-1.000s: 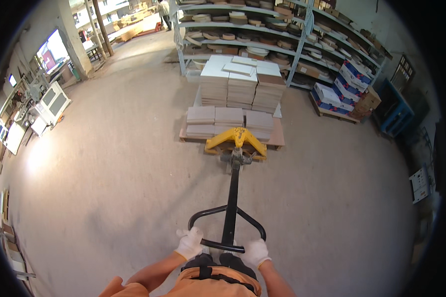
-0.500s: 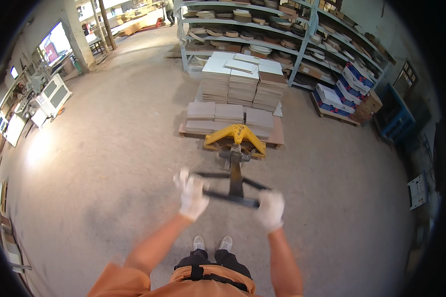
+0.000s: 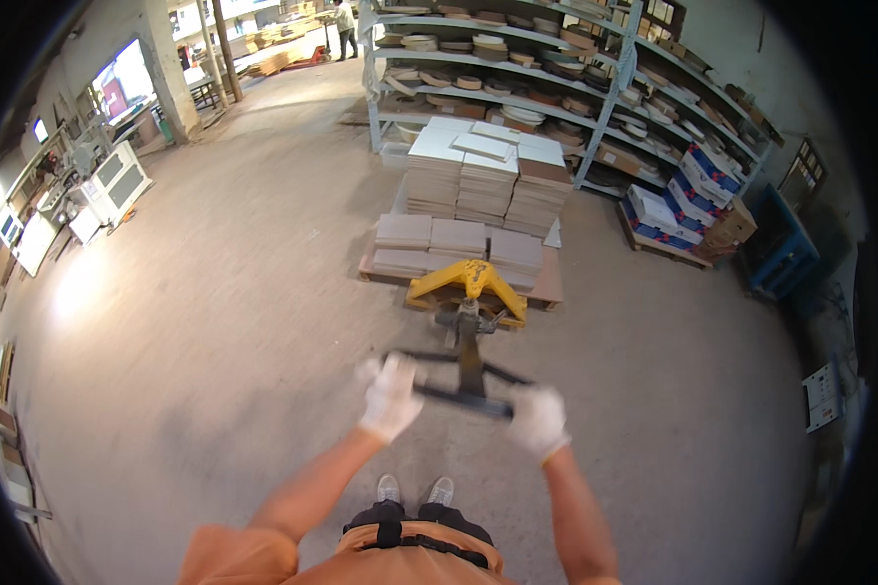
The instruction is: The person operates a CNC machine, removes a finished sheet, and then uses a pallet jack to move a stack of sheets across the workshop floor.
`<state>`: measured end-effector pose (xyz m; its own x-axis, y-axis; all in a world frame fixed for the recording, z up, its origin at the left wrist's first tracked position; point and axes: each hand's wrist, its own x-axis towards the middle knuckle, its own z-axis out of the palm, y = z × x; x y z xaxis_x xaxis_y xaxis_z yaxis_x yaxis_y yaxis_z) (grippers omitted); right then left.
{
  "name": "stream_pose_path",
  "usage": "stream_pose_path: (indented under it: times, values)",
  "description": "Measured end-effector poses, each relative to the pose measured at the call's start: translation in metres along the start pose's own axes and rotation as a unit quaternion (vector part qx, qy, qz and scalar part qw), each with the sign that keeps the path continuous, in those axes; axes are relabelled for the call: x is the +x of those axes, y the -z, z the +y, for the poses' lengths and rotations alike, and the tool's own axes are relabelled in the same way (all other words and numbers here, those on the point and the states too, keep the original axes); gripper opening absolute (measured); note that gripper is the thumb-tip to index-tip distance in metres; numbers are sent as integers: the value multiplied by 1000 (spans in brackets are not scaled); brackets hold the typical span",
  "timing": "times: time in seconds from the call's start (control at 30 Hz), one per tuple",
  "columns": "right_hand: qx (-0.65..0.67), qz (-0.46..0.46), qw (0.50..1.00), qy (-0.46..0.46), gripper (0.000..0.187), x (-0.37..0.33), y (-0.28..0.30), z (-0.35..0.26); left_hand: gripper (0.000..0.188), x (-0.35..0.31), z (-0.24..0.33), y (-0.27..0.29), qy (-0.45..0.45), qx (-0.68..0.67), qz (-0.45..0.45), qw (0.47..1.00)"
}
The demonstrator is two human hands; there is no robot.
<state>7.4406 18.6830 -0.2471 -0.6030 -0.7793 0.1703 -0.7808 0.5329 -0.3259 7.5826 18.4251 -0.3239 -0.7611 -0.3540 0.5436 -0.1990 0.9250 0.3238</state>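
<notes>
A pallet jack (image 3: pixel 475 279) with a yellow frame and a black loop handle (image 3: pixel 463 398) stands in front of me. My left hand (image 3: pixel 392 400), in a white glove and slightly blurred, is closed round the handle's left side. At the right end of the same handle, my gloved right hand (image 3: pixel 538 422) is wrapped round the bar. The jack's frame meets the near side of a wooden pallet (image 3: pixel 548 286). Flat boards (image 3: pixel 458 234) are stacked on it, low in front and higher behind, with white boards (image 3: pixel 483 146) on top.
Behind the pallet, metal shelving (image 3: pixel 498 63) holds many rolls of edging strip. Boxes (image 3: pixel 665 214) sit on another pallet at the right, near a blue metal frame (image 3: pixel 785 239). A white machine (image 3: pixel 117 185) stands at the left. Another person (image 3: pixel 345 29) stands far back.
My left hand has moved slightly right and its fingers have drawn in round the handle. My right hand stays on its end. The whole scene sits a little lower in view.
</notes>
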Motion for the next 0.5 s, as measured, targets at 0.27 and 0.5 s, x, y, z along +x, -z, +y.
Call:
stream_pose_path:
  times: [0.27, 0.5]
  values:
    - [-41, 182, 982, 15, 4, 12, -11, 13, 31, 32, 13, -11, 5, -24, 90, 996]
    - [20, -147, 987, -65, 18, -161, -121, -39, 27, -227, 18, 3, 87, -24, -266, 960]
